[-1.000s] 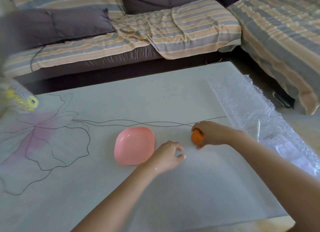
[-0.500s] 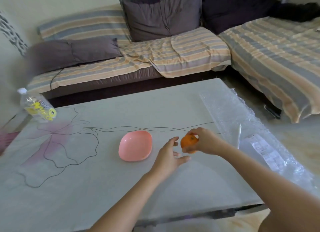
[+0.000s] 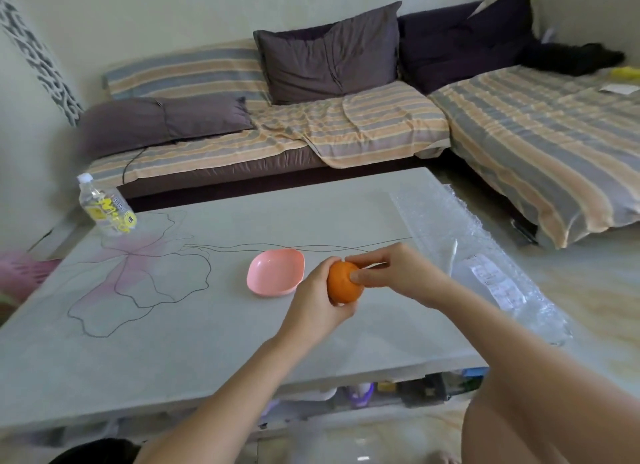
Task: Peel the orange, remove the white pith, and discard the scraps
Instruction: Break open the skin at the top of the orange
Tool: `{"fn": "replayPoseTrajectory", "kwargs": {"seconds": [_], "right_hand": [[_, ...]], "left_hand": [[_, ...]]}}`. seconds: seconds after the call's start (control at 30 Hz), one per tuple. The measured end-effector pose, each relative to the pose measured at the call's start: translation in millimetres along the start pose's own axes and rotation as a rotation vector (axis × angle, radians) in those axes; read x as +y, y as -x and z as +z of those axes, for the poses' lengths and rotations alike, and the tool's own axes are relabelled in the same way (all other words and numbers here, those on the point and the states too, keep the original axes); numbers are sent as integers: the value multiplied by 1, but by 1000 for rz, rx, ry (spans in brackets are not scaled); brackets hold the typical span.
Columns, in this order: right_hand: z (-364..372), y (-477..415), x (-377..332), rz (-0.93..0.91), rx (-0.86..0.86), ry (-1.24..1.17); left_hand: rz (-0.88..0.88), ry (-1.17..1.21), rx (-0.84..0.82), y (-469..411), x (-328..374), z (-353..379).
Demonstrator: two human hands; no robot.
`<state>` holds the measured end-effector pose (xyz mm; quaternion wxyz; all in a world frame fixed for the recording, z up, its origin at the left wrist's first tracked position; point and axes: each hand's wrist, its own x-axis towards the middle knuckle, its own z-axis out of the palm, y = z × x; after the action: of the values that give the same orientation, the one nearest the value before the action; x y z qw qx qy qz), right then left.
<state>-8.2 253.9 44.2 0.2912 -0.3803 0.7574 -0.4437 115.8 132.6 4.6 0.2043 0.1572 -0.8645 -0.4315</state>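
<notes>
A whole orange [image 3: 341, 283] with its peel on is held above the table [image 3: 194, 352], between both hands. My left hand [image 3: 317, 299] cups it from the left and below, fingers curled round it. My right hand [image 3: 394, 276] grips it from the right, thumb pressed on its front and fingers over its top. An empty pink bowl [image 3: 275, 273] stands on the table just left of the hands.
A water bottle [image 3: 104, 205] with a yellow label stands at the table's far left corner. Clear bubble wrap [image 3: 474, 255] covers the table's right edge. A striped sofa [image 3: 311, 131] with dark cushions runs behind and to the right. Items sit under the table.
My right hand lifted the orange off the table and brought it left. My left hand rose and closed round it. The camera view tilted up.
</notes>
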Motion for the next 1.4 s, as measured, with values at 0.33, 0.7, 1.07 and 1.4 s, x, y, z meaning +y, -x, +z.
{"fn": "replayPoseTrajectory", "kwargs": {"seconds": [0.33, 0.7, 1.07, 1.4], "right_hand": [[25, 35, -10, -94, 124, 194], [76, 16, -20, -77, 174, 217], [80, -19, -7, 23, 95, 4], [72, -35, 18, 78, 39, -116]], "left_hand": [[79, -186, -27, 33, 10, -8], [120, -283, 15, 35, -17, -24], [158, -292, -12, 19, -45, -34], [131, -336, -65, 4, -58, -14]]}}
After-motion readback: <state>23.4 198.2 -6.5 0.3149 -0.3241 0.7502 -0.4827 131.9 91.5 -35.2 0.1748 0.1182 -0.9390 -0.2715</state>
